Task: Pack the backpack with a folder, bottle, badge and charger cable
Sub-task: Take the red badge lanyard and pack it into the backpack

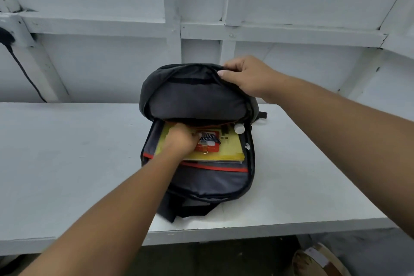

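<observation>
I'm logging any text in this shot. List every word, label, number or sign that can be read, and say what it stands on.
None can be read.
Yellow flat folder in the open dark grey fabric backpack: dark printed marks, too blurred to read.
Red card-like badge lying on the folder: pale patches, too blurred to read.
White cap of the bottle: no print visible.
Small white tag on the backpack's right edge: too small to read.

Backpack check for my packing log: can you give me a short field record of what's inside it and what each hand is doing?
backpack: lying open on the white table
flap: held up by right hand
folder: yellow, inside main compartment
badge: red card on the folder
bottle: white cap visible at the folder's far right corner
left hand: inside the bag, closed on a striped cord
charger cable: cannot tell
</observation>
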